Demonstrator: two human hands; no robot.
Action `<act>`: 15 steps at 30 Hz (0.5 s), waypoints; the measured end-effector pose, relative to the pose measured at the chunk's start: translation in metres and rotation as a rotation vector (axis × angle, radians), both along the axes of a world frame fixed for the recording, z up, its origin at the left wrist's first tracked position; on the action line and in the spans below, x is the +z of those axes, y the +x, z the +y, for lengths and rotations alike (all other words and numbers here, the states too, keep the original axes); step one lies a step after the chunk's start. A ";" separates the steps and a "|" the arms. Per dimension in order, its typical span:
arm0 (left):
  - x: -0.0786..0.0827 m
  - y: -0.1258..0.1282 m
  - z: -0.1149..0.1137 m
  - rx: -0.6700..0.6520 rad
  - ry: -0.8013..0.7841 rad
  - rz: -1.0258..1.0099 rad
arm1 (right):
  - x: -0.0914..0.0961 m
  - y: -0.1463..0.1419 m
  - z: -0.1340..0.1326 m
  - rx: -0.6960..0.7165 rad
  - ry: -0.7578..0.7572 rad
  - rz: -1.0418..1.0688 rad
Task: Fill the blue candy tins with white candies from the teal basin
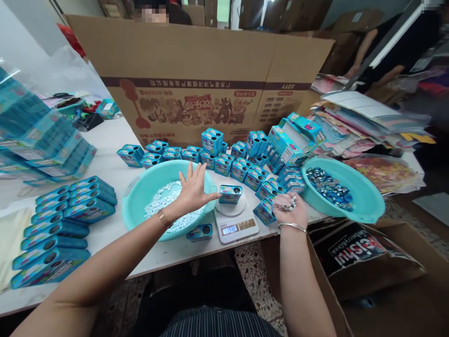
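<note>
My left hand (192, 189) is spread over the right side of a turquoise basin (135, 206) of small white candies (161, 201). Its thumb reaches toward a blue candy tin (230, 194) standing on a white kitchen scale (242, 229); whether they touch I cannot tell. The display shows digits. To the right of the scale, my right hand (293, 213) is cupped around a small heap of white candies. Another blue tin (199, 232) lies in front of the basin, and one more (265, 210) is beside my right hand.
Rows of blue tins (222, 164) stand behind the scale, with further tins (52, 234) at left. A turquoise basin (361, 194) of shiny metallic lids sits right. A large carton (217, 61) walls off the back. Stacked printed sheets (368, 117) and a person's arm (365, 49) are at right.
</note>
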State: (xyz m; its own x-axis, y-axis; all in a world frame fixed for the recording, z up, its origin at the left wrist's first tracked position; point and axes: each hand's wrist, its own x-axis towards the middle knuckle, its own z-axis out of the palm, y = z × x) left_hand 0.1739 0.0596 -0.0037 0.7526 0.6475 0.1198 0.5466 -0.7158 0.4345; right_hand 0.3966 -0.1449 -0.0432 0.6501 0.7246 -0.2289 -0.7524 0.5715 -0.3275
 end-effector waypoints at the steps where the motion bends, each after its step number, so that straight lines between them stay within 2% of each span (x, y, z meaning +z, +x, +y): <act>1: -0.001 0.000 -0.001 0.011 -0.005 0.012 | 0.002 -0.001 0.004 -0.002 -0.020 0.008; 8: -0.003 0.006 -0.006 -0.055 -0.016 0.024 | 0.013 -0.006 0.026 -0.017 -0.117 0.039; 15: -0.006 0.023 -0.013 -0.141 0.032 0.038 | 0.014 -0.007 0.034 0.044 -0.123 0.015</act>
State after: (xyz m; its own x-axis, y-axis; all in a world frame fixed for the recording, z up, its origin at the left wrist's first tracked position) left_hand 0.1970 0.0462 -0.0093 0.8400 0.5317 0.1084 0.4555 -0.7994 0.3917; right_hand 0.3897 -0.1109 -0.0294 0.6139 0.7183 -0.3275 -0.7813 0.4936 -0.3820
